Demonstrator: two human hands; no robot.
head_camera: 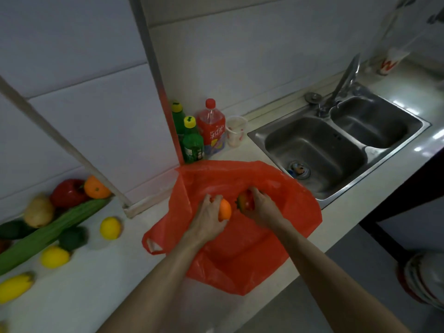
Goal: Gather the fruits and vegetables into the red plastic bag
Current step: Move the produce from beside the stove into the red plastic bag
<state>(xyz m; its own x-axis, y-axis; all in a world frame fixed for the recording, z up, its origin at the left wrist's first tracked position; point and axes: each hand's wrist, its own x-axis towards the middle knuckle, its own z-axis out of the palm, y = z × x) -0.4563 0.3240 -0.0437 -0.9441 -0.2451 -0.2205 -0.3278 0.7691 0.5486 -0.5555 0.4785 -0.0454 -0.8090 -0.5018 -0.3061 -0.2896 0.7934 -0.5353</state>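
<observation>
The red plastic bag [242, 260] lies spread on the white counter, in front of me. Over it, my left hand [209, 217] grips an orange [225, 210]. My right hand [260, 205] holds a red fruit with a green stem end [245, 203] just beside it. On the counter to the left lie a red pepper [68, 192], another orange [96, 187], a potato [38, 211], a long green vegetable [45, 233], two lemons [110, 227] [54, 257], a dark green vegetable [72, 238] and a yellow fruit [14, 286].
Two green bottles [192, 143], a red soda bottle [212, 128] and a plastic cup [236, 131] stand against the wall behind the bag. A double steel sink [336, 145] with a tap is on the right. The counter edge runs along the lower right.
</observation>
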